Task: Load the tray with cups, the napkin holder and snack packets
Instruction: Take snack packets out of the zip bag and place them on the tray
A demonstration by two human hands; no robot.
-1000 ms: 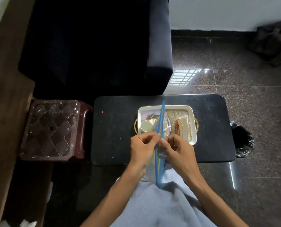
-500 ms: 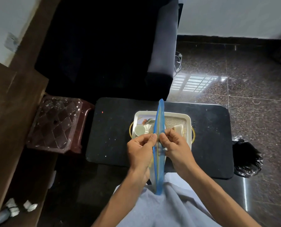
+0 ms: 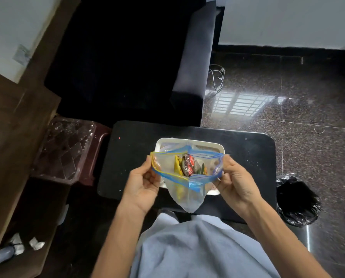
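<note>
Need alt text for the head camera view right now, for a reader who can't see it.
Both hands, left hand and right hand, hold a clear zip bag pulled open above a white tray on a black table. Snack packets show inside the bag.

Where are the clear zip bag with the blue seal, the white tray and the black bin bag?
clear zip bag with blue seal [image 3: 184, 195], head view, on its lower clear film.
white tray [image 3: 189, 140], head view, on its far rim.
black bin bag [image 3: 297, 199], head view, on its crumpled middle.
</note>
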